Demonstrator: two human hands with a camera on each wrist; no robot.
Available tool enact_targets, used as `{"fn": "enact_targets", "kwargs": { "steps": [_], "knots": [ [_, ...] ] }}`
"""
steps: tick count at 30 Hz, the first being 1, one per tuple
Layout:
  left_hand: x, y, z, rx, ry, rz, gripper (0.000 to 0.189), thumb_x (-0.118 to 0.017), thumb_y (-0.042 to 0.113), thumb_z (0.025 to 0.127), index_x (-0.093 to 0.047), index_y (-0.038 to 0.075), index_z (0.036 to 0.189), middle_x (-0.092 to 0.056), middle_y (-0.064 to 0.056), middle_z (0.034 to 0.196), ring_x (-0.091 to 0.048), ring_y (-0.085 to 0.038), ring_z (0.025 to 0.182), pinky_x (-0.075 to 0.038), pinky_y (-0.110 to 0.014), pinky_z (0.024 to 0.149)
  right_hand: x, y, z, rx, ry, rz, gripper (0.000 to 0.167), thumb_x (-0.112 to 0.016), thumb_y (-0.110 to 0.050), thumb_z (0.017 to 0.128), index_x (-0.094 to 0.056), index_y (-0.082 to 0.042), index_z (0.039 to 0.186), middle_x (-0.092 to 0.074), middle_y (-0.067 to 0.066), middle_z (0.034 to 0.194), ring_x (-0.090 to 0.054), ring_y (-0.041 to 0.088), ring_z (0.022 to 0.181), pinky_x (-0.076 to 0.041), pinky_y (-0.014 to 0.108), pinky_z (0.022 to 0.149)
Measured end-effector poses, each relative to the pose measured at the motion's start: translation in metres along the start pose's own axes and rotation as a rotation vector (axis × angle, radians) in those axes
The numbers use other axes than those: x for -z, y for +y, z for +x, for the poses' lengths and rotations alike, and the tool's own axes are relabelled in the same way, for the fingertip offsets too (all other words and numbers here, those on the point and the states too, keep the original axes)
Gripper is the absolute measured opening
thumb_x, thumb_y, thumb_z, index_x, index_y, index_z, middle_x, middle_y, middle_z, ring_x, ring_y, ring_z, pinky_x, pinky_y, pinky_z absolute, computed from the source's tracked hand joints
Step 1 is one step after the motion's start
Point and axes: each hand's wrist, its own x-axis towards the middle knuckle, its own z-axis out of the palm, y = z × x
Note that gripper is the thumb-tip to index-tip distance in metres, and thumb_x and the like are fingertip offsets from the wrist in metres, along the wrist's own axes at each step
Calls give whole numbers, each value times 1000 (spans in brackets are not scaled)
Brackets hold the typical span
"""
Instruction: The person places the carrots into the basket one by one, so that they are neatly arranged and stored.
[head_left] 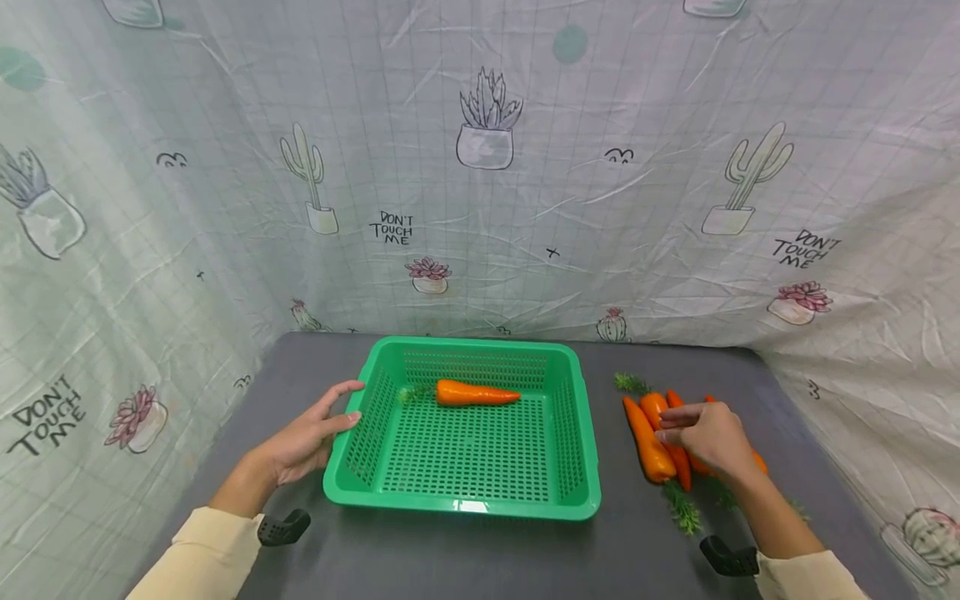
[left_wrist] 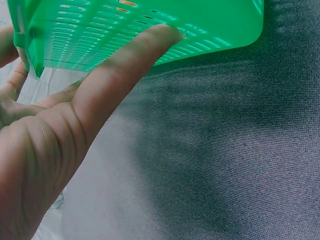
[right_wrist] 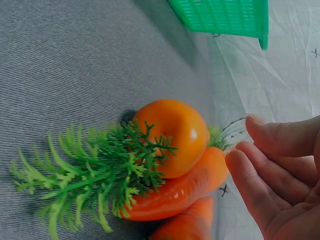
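Your left cream sleeve point(head_left: 198, 550) comes in at the near edge, a black wrist mount point(head_left: 285, 528) beside its cuff. Your left hand point(head_left: 303, 443) lies at the left side of the green basket point(head_left: 461, 505), fingers loosely extended at the rim, not wrapped around it. From the head you see the thumb only at the rim; your left wrist view shows it stretched straight along the outside of the slotted wall.

Inside the basket, toward its far side, lies one carrot point(head_left: 476, 393), leaves left and tip right. Your left wrist view gives just orange slivers of it through the slots.

Farther right on the dark table point(head_left: 450, 567), several carrots point(head_left: 651, 454) lie bunched together. Your right hand point(head_left: 712, 435) hovers over them, fingers bent toward the thumb. The head view hides your palm; your right wrist view shows a small gap between thumb and fingertips, holding nothing. Whether a fingertip touches a carrot, you cannot tell. That view also shows a carrot's rounded end behind feathery green leaves point(right_wrist: 95, 175).
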Motion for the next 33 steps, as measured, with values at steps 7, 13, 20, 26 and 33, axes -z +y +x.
{"fn": "enact_targets", "kwargs": {
  "steps": [7, 13, 20, 26, 33],
  "knots": [
    [1, 0, 0, -1, -1, 5, 65, -53, 33, 111, -10, 36, 160, -53, -16, 143, -69, -31, 120, -59, -58, 95, -3, -2, -5, 18, -2, -11, 43, -84, -17, 88, -73, 6, 123, -81, 16, 103, -76, 28, 94, -64, 34, 74],
    [1, 0, 0, -2, -3, 7, 64, -52, 33, 111, -10, 36, 159, -54, -15, 142, -69, -31, 120, -59, -58, 95, -9, 2, -8, 40, 29, -40, 44, -85, -17, 87, -73, 7, 122, -80, 17, 101, -76, 27, 91, -61, 31, 68],
    [2, 2, 0, 6, 2, 7, 65, -52, 33, 111, -8, 36, 160, -56, -13, 141, -69, -30, 119, -59, -58, 95, -14, 5, -7, 40, 18, -45, 46, -85, -15, 88, -71, 7, 125, -78, 23, 111, -75, 33, 98, -63, 37, 73],
    [2, 2, 2, 3, 0, 8, 63, -52, 32, 111, -11, 37, 159, -55, -10, 140, -70, -28, 118, -59, -57, 95, -16, 4, -6, 25, 26, -62, 44, -85, -14, 87, -72, 8, 123, -79, 22, 108, -76, 30, 93, -62, 35, 69],
    [1, 1, 2, 3, -4, -2, 62, -53, 31, 111, -12, 37, 158, -54, -11, 142, -70, -28, 119, -59, -58, 95, -20, 4, -7, 34, 29, -113, 45, -86, -15, 86, -72, 8, 123, -79, 22, 107, -75, 29, 92, -63, 36, 70]
  ]
}}
